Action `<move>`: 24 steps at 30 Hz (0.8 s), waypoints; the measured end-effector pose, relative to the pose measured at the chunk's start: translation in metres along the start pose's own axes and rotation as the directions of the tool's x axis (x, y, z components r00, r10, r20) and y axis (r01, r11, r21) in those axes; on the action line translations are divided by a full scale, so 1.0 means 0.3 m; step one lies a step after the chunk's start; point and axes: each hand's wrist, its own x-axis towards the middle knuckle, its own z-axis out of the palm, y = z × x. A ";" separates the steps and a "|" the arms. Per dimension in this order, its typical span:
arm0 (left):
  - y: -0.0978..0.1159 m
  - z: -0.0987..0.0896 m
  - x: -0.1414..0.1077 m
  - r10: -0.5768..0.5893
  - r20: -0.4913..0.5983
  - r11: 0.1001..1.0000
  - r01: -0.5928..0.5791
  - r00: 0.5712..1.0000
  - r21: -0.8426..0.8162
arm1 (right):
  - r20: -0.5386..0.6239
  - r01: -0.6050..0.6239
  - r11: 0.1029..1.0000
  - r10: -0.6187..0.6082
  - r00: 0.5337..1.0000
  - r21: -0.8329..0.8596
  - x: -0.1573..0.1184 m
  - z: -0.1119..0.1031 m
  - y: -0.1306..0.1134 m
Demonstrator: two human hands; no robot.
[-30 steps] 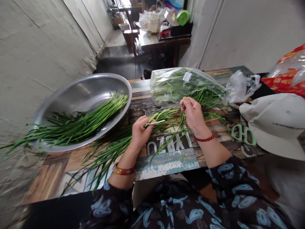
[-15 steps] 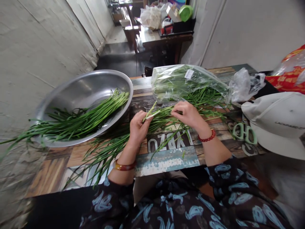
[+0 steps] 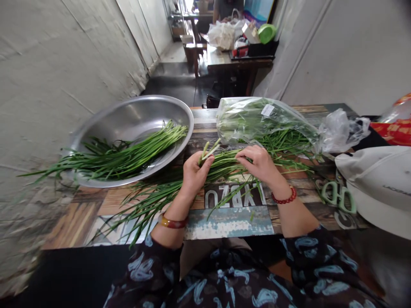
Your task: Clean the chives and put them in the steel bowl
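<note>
My left hand is closed round a few garlic chives, their pale cut ends poking up past the thumb. Just to its right, my right hand pinches thumb and fingers together over the stems; what lies between the fingertips is too small to make out. Beneath both hands, a loose spread of garlic chives covers part of the patterned tabletop, leaves pointing left. More garlic chives rest in a steel basin on the left, some leaves hanging over its rim.
Behind my hands lies a clear plastic bag of chives. On the right are a crumpled clear bag, green-handled scissors, a pale cap and a red package. A cluttered table and a person are farther back.
The head view has shifted, so everything sits farther right and a person shows at the back. My right hand has come slightly closer to my left, which still holds the chives.
</note>
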 end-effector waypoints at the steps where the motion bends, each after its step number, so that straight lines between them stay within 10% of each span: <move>1: 0.000 0.003 -0.001 0.024 0.009 1.000 -0.024 1.000 -0.003 | -0.021 0.016 1.000 -0.016 1.000 -0.008 0.001 0.007 -0.006; 8: -0.006 0.027 -0.011 0.127 0.249 0.992 -0.127 0.960 -0.016 | -0.075 0.149 0.987 -0.153 0.985 -0.065 0.001 0.041 -0.066; 24: -0.021 0.016 -0.001 -0.266 0.274 0.925 0.325 0.924 -0.198 | -0.350 -0.163 0.987 0.153 0.924 0.002 0.009 -0.023 0.043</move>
